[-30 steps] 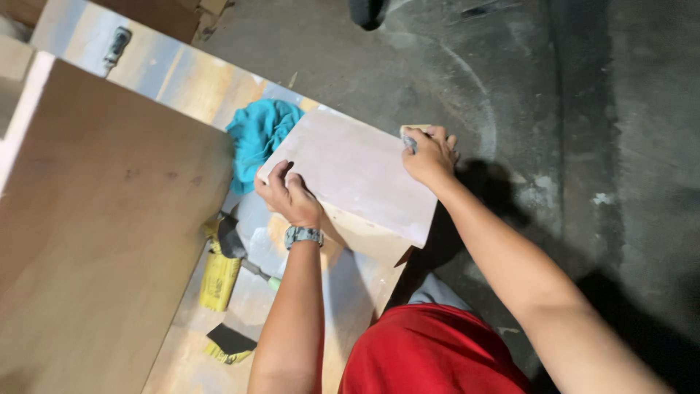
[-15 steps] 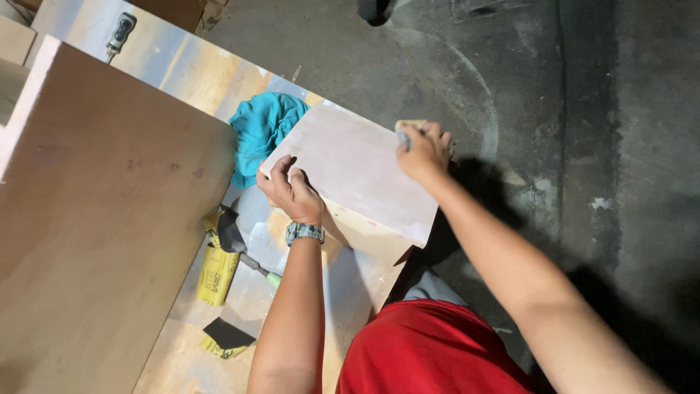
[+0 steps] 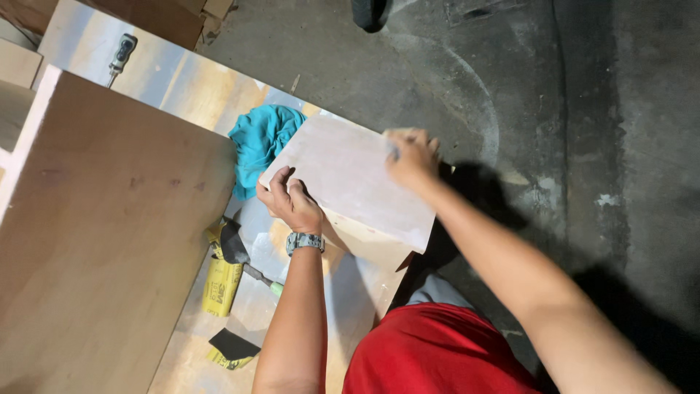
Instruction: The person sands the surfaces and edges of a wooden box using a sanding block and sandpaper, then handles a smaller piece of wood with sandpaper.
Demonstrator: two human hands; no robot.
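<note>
Movement was noted in the right hand [image 3: 410, 157], shifted inward across the pale board [image 3: 350, 175], fingers pressed together on a small pad. The left hand [image 3: 290, 201] was curled, gripping the board's near edge beside the teal cloth [image 3: 259, 142].

Left hand [image 3: 290, 201] steadies pale panel [image 3: 350, 175]; right hand [image 3: 410, 155] presses on top

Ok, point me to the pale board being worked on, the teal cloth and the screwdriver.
pale board [image 3: 350, 179], head view, on its bare top face between the hands.
teal cloth [image 3: 259, 142], head view, on the middle of the crumpled fabric.
screwdriver [image 3: 122, 51], head view, on its dark handle.
</note>
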